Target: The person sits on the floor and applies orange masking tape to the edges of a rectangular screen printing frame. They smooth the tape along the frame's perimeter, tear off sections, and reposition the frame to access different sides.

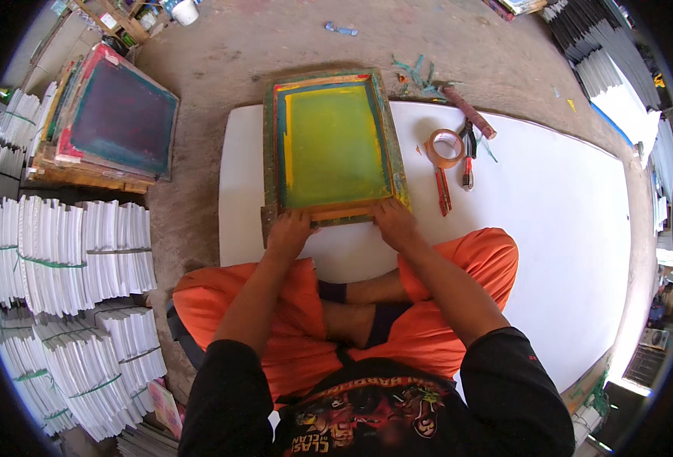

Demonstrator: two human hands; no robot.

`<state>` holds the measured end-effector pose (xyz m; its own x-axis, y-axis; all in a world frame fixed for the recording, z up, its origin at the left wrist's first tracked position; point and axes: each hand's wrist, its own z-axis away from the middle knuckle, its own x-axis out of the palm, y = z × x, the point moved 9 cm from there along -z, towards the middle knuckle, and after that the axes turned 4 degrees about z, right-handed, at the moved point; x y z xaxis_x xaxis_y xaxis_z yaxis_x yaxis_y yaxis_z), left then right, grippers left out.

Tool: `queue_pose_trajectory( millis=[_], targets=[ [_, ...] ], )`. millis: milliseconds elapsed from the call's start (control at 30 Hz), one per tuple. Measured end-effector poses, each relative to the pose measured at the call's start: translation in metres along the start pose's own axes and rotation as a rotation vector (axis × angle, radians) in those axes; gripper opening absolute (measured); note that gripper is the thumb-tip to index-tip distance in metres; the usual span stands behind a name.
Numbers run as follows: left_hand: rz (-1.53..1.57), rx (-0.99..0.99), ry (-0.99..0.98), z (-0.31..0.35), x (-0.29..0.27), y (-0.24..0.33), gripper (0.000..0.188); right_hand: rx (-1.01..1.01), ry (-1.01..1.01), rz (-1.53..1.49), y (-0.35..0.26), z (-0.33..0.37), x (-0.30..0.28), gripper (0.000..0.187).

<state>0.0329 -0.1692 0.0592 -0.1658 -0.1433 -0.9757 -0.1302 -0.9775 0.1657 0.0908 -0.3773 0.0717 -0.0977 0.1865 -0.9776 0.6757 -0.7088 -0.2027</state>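
Observation:
A wooden screen-printing frame [329, 152] with yellow-green mesh and blue and yellow stains round its inside lies on a white board [557, 206] in front of my crossed legs. My left hand [289, 231] has its fingers curled over the near rail by the left corner. Close to the right corner, my right hand [394, 222] grips that same rail. The undersides of both hands are hidden. To the right of the frame lie a roll of brown tape [444, 161], a red cutter knife [442, 192], a black-and-red pair of pliers [468, 156] and a reddish-brown rod [470, 112].
Green scraps [420, 74] lie at the board's far edge. A stack of printing screens [123, 114] leans at the left, above tied paper bundles [85, 244]. More stacked sheets [614, 84] stand far right. A small blue item [341, 29] is on the floor.

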Motion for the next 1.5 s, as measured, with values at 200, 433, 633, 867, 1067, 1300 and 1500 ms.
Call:
queue_pose_trajectory(
  millis=[200, 433, 633, 867, 1067, 1300, 1500],
  targets=[
    [0.05, -0.016, 0.119, 0.0, 0.002, -0.01, 0.056, -0.004, 0.008, 0.008, -0.001, -0.006, -0.008, 0.035],
    [0.068, 0.068, 0.131, 0.003, -0.013, -0.007, 0.048, 0.025, -0.006, -0.029, 0.005, -0.001, 0.0, 0.034],
    [-0.08, 0.052, 0.301, 0.008, 0.01, -0.017, 0.047, -0.053, 0.189, 0.169, -0.006, 0.003, -0.006, 0.039],
    [-0.057, 0.065, 0.241, 0.002, 0.005, -0.016, 0.055, -0.074, 0.333, 0.238, 0.007, 0.008, 0.003, 0.039],
    [0.024, 0.192, 0.327, -0.002, -0.025, 0.019, 0.054, -0.081, 0.333, 0.213, 0.022, 0.01, -0.012, 0.036],
    [-0.165, 0.031, 0.249, 0.001, 0.011, 0.014, 0.054, -0.075, 0.401, 0.237, 0.017, 0.017, -0.013, 0.029],
    [-0.108, -0.121, 0.211, 0.017, 0.021, 0.001, 0.057, -0.08, 0.476, 0.25, 0.01, 0.016, -0.031, 0.018]
  ],
)
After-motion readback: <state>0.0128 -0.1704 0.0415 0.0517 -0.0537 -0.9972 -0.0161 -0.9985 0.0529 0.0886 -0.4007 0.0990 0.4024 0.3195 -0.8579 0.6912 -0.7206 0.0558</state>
